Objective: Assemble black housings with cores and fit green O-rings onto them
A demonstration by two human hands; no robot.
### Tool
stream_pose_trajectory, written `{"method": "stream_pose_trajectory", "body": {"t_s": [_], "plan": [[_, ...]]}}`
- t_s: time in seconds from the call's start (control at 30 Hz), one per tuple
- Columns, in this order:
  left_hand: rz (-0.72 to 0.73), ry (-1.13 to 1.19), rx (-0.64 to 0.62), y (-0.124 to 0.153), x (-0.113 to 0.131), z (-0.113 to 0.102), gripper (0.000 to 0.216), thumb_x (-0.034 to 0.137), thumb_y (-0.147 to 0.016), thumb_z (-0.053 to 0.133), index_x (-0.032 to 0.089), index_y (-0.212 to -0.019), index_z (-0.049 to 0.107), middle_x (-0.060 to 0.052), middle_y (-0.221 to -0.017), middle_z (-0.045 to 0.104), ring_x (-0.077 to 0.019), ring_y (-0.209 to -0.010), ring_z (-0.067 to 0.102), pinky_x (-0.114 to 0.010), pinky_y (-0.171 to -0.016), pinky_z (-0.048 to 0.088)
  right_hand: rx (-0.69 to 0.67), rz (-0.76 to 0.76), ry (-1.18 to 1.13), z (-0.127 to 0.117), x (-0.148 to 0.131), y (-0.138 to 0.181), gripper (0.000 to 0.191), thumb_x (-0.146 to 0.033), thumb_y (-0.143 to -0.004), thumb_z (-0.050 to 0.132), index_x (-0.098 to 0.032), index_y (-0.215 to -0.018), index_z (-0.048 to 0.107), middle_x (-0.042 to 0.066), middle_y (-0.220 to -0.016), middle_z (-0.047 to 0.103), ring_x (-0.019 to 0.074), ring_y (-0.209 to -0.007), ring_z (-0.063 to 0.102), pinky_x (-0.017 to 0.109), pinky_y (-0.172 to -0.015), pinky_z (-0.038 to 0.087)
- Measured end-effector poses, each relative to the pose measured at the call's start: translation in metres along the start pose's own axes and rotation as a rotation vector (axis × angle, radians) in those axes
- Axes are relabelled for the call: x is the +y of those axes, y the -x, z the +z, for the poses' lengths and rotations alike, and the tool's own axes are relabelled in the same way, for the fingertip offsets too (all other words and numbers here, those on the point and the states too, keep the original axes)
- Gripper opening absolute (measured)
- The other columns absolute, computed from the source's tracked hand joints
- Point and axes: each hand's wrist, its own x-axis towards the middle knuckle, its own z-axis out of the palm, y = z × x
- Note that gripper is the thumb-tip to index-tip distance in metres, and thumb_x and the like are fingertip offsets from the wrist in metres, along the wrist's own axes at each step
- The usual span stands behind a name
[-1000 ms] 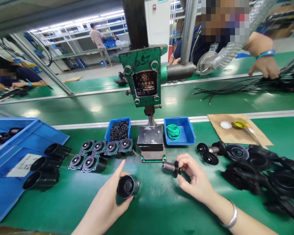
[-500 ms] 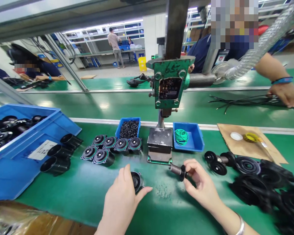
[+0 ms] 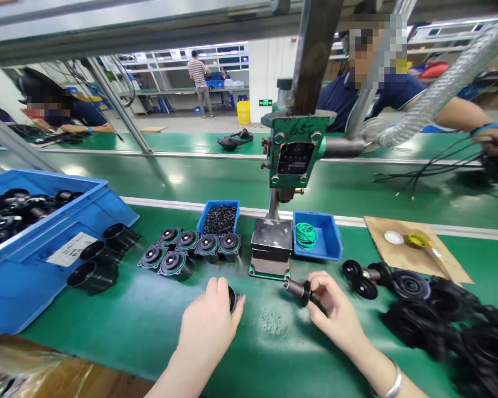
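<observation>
The bench (image 3: 128, 326) is a glossy green. The large crate (image 3: 33, 287) at the left is blue, with a white label; two small bins (image 3: 327, 243) are blue too, one full of black rings (image 3: 219, 219), the other holding green rings (image 3: 306, 235). The press head (image 3: 295, 149) is green with a black plate. Black caps (image 3: 207, 245) carry thin green rims. A cardboard sheet (image 3: 440, 257) is brown.

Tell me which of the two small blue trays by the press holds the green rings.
The right small tray, just right of the press base. It holds a bunch of green rings; the left small tray is filled with small black parts.
</observation>
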Motion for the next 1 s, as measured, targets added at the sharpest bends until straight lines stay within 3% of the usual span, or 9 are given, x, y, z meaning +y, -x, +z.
{"method": "stream_pose_trajectory", "body": {"t_s": [0.07,0.2,0.3,0.43,0.53,0.67,0.87,1.0], "plan": [[-0.015,0.327,-0.059,-0.005,-0.005,-0.003,0.028,0.048,-0.098,0.046,0.022,-0.098,0.056,-0.007,-0.091,0.065,-0.0246,-0.068,0.066,-0.03,-0.058,0.044,0.006,0.087,-0.15,-0.001,-0.008,-0.002,0.022,-0.031,-0.087,0.068,-0.023,-0.093,0.048,0.003,-0.096,0.045,0.0158,-0.08,0.051,0.026,-0.067,0.05],[-0.1,1.234,-0.229,-0.007,-0.013,-0.002,0.039,0.06,-0.096,0.044,0.026,-0.11,0.055,-0.003,-0.094,0.065,-0.0225,-0.08,0.062,-0.03,-0.068,0.048,-0.069,0.33,-0.539,0.005,-0.035,0.0,0.04,-0.049,-0.081,0.076,-0.025,-0.096,0.047,0.002,-0.099,0.047,0.0134,-0.073,0.05,0.026,-0.058,0.053],[-0.196,1.556,-0.296,-0.002,-0.006,0.002,0.043,0.062,-0.095,0.047,0.024,-0.113,0.056,-0.003,-0.093,0.064,-0.0192,-0.074,0.058,-0.027,-0.061,0.043,-0.132,0.4,-0.707,0.018,-0.048,0.006,0.045,-0.049,-0.076,0.082,-0.024,-0.094,0.049,0.0,-0.098,0.048,0.0104,-0.068,0.051,0.025,-0.058,0.053],[-0.186,1.633,-0.322,0.0,0.008,0.004,0.042,0.059,-0.095,0.05,0.023,-0.114,0.056,-0.005,-0.101,0.065,-0.0198,-0.08,0.058,-0.027,-0.064,0.044,-0.141,0.437,-0.764,0.034,-0.047,0.012,0.048,-0.048,-0.074,0.085,-0.022,-0.092,0.049,-0.001,-0.091,0.051,0.0085,-0.063,0.053,0.023,-0.057,0.048],[-0.139,1.567,-0.302,-0.002,0.012,0.0,0.042,0.061,-0.095,0.05,0.023,-0.113,0.057,-0.005,-0.102,0.065,-0.0221,-0.087,0.059,-0.028,-0.069,0.048,-0.135,0.449,-0.739,0.04,-0.042,0.011,0.046,-0.044,-0.075,0.084,-0.022,-0.091,0.047,-0.003,-0.085,0.051,0.0082,-0.06,0.053,0.022,-0.055,0.044],[-0.102,1.379,-0.243,-0.003,0.015,-0.003,0.046,0.065,-0.092,0.051,0.023,-0.108,0.059,-0.004,-0.099,0.064,-0.0235,-0.089,0.06,-0.029,-0.074,0.049,-0.135,0.434,-0.64,0.046,-0.042,0.008,0.035,-0.021,-0.074,0.073,-0.024,-0.089,0.042,-0.006,-0.078,0.045,0.0068,-0.055,0.043,0.019,-0.051,0.036],[-0.028,1.311,-0.147,0.005,0.031,0.008,0.039,0.06,-0.094,0.053,0.023,-0.107,0.058,-0.004,-0.099,0.063,-0.023,-0.09,0.06,-0.032,-0.083,0.048,-0.078,0.146,-0.227,0.059,-0.047,0.005,0.034,-0.002,-0.062,0.055,-0.023,-0.087,0.045,-0.002,-0.09,0.042,0.0108,-0.072,0.047,0.02,-0.06,0.04],[-0.014,1.422,-0.06,0.008,0.039,0.018,0.039,0.058,-0.096,0.052,0.023,-0.112,0.057,-0.006,-0.109,0.062,-0.0234,-0.097,0.063,-0.032,-0.086,0.05,-0.176,0.02,0.02,0.041,-0.065,-0.012,0.035,-0.004,-0.062,0.057,-0.023,-0.087,0.043,-0.003,-0.09,0.041,0.0105,-0.071,0.044,0.02,-0.06,0.04]]}}
